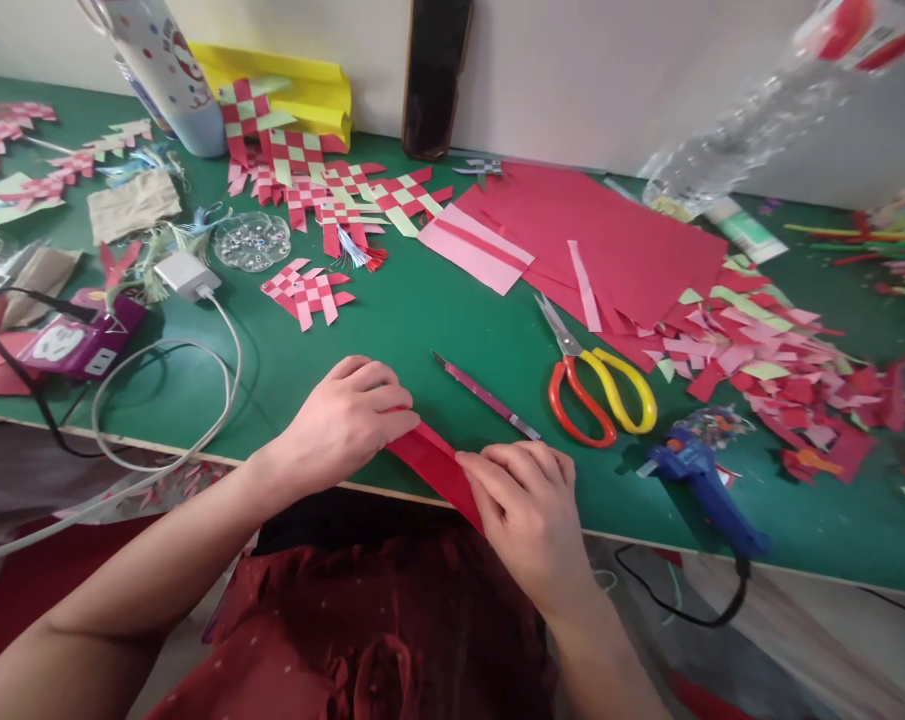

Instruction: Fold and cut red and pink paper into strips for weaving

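A folded strip of red paper (438,466) is stretched between my two hands at the table's front edge. My left hand (351,415) pinches its far left end, fingers curled over it. My right hand (523,505) grips the near right end between thumb and fingers, hiding that end. Just beyond the strip lies a slim purple craft knife (488,400). Scissors (587,375) with one red and one yellow handle rest to the right of it, blades apart.
Woven paper fish (309,290) lie at the back left, near a white cable (231,390). Red paper sheets (617,235) sit behind the scissors. To the right are paper scraps (782,350) and a blue glue gun (711,485). A phone (435,80) leans on the wall.
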Available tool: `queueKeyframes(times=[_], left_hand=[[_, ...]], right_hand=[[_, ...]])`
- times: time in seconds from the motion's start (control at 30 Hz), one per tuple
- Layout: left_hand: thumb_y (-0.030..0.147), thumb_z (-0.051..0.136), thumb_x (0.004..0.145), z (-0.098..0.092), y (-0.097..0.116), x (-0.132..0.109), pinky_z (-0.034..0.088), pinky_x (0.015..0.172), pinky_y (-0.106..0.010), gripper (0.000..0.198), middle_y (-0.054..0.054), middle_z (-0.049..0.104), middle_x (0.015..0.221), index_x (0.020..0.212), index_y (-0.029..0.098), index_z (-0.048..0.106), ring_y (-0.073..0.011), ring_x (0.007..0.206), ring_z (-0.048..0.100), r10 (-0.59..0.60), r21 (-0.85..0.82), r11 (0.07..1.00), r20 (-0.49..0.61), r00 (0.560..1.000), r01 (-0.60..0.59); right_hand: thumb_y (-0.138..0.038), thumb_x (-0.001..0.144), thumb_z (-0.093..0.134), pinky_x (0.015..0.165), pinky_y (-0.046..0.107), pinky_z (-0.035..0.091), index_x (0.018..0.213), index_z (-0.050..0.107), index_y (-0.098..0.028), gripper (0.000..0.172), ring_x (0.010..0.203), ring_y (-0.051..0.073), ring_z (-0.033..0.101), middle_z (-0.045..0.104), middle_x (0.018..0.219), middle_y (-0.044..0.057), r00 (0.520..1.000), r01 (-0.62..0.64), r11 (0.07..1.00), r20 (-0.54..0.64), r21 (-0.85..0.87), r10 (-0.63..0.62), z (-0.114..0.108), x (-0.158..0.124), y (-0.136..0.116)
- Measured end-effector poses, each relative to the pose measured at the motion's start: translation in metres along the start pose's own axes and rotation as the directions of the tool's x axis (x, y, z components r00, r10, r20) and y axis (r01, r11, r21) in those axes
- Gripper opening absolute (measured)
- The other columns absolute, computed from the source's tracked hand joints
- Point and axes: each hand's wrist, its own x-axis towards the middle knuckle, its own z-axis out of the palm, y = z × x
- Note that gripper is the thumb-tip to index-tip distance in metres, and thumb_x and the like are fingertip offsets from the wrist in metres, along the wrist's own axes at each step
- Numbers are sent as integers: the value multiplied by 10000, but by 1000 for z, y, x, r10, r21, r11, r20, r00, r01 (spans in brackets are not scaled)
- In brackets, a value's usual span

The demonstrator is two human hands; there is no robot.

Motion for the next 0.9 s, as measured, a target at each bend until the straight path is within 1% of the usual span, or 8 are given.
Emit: queueKeyframes(times=[0.2, 0.37, 0.43, 0.53, 0.63, 0.7, 0.77, 0.9], left_hand=[[159, 409, 995, -4, 2, -10, 435, 887, -399, 271, -53, 728, 1071, 1107, 154, 656, -214, 976, 622, 51, 47, 997, 37, 998, -53], [128, 400, 986, -8, 13, -20, 413, 993, -436, 292, -70, 693, 1190, 1153, 157, 639, -217, 1052, 631, -12, 113, 994, 103, 995, 0], [264, 452, 993, -8, 19, -22, 412, 1019, -453, 282, -94, 674, 1219, 1170, 140, 633, -237, 1075, 621, -72, 120, 991, 130, 989, 56], [549, 485, 937, -5, 28, -27, 406, 1043, -491, 550, -145, 623, 1288, 1272, 124, 580, -287, 1159, 577, -135, 125, 986, 184, 974, 113], [633, 467, 900, -2, 34, -35, 364, 1079, -536, 646, -163, 529, 1408, 1371, 193, 509, -314, 1274, 502, -160, 139, 982, 235, 959, 130], [651, 461, 888, -2, 35, -39, 346, 1088, -556, 658, -172, 478, 1457, 1386, 223, 498, -325, 1322, 460, -163, 125, 983, 253, 954, 135], [646, 447, 899, -4, 34, -42, 353, 1082, -554, 637, -163, 486, 1456, 1368, 222, 520, -323, 1328, 458, -161, 83, 986, 242, 957, 145], [429, 434, 997, -8, 25, -37, 453, 1004, -428, 396, -105, 625, 1321, 1263, 190, 605, -237, 1177, 593, -205, -28, 977, 120, 971, 210]], right_hand=[[-115, 909, 556, 811, 340, 395, 1103, 712, -234, 276, 920, 184, 545, 670, 946, 54, 993, 100, 995, 73, -25, -98, -10, -9, 10], [-87, 900, 518, 842, 367, 437, 1142, 698, -239, 338, 981, 211, 530, 660, 1029, 76, 980, 170, 982, 115, -79, -161, -18, -16, 17], [-71, 897, 496, 855, 383, 452, 1161, 690, -243, 370, 1000, 219, 531, 656, 1065, 84, 979, 171, 982, 130, -84, -159, -20, -20, 19], [-67, 889, 499, 875, 402, 465, 1182, 683, -241, 388, 1021, 228, 538, 648, 1100, 96, 979, 164, 984, 137, -72, -153, -20, -24, 21], [-93, 885, 539, 868, 409, 471, 1172, 688, -237, 354, 1014, 236, 540, 649, 1086, 97, 981, 159, 984, 125, -75, -149, -19, -25, 21], [-117, 884, 571, 862, 412, 474, 1161, 689, -230, 322, 1009, 238, 540, 650, 1076, 96, 983, 152, 986, 114, -68, -144, -18, -25, 21], [-112, 883, 583, 864, 410, 478, 1151, 688, -216, 306, 1001, 233, 544, 653, 1065, 94, 985, 146, 988, 100, -49, -141, -18, -24, 21], [-57, 885, 557, 842, 378, 489, 1109, 696, -185, 293, 957, 207, 563, 662, 1011, 89, 987, 153, 988, 53, -27, -151, -19, -19, 22]])
